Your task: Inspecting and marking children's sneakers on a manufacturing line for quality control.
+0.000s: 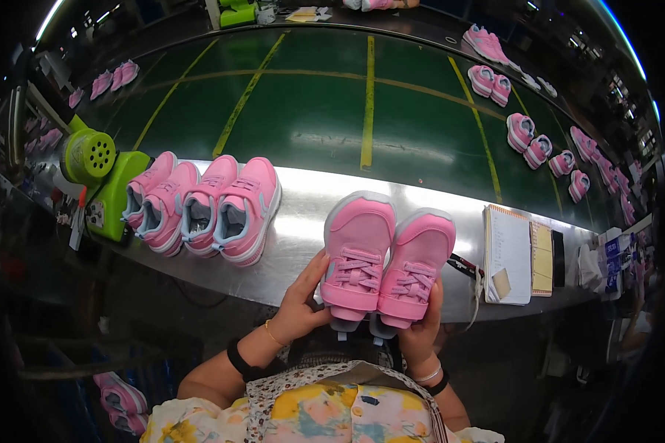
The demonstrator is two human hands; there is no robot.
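Note:
Two pink sneakers are held side by side over the near edge of the metal bench (303, 221), toes pointing away from me. My left hand (303, 295) grips the left pink sneaker (359, 255) along its outer side. On the other side, my right hand (423, 325) is closed around the right pink sneaker (420, 258). Both show light laces, a pink strap and pale soles. To the left, several more pink sneakers (247, 210) stand in a row on the bench, their light blue linings showing.
A lime-green machine (122, 192) stands at the bench's left end. An open notebook (507, 255) lies on the right. Beyond runs a green conveyor belt (310, 111) with yellow lines, carrying pink shoes (521, 131) at right. More pink shoes (120, 395) sit low at left.

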